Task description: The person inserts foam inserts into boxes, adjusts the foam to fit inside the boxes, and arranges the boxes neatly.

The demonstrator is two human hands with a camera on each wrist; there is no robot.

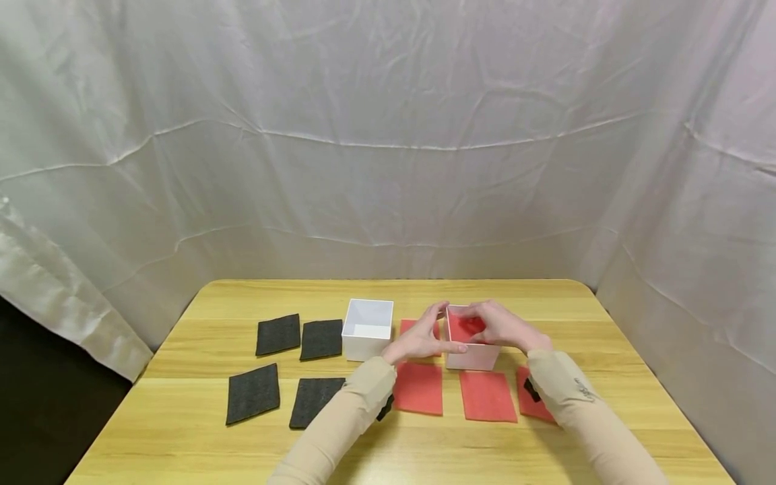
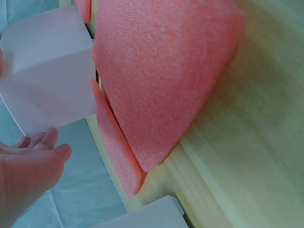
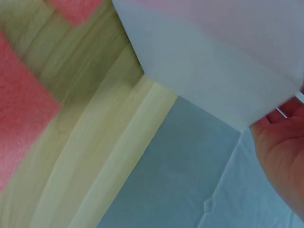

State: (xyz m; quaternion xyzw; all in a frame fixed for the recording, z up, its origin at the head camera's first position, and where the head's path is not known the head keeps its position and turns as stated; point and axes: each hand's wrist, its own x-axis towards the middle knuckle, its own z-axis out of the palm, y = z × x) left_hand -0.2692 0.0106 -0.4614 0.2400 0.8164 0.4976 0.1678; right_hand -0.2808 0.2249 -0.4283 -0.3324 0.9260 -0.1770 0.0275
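Note:
Two white open-topped boxes stand on the wooden table. My left hand [image 1: 421,338] spans the left side of the right-hand box [image 1: 469,358], thumb at its front rim and fingers near the back corner. Those fingers bend against a corner of the box in the left wrist view. My right hand [image 1: 500,327] reaches over the right rim, with fingertips down inside at a red foam sheet [image 1: 463,329]. Whether they pinch or press the sheet, I cannot tell. The right wrist view shows the fingers [image 3: 280,116] partly hidden behind the box wall.
Left of the hands is the other white box [image 1: 368,347], its inside bare. Several black foam sheets [image 1: 253,394] lie on the left of the table [image 1: 182,444]. More red sheets [image 1: 488,396] lie around and in front of the right box. A pale curtain [image 1: 388,202] hangs behind.

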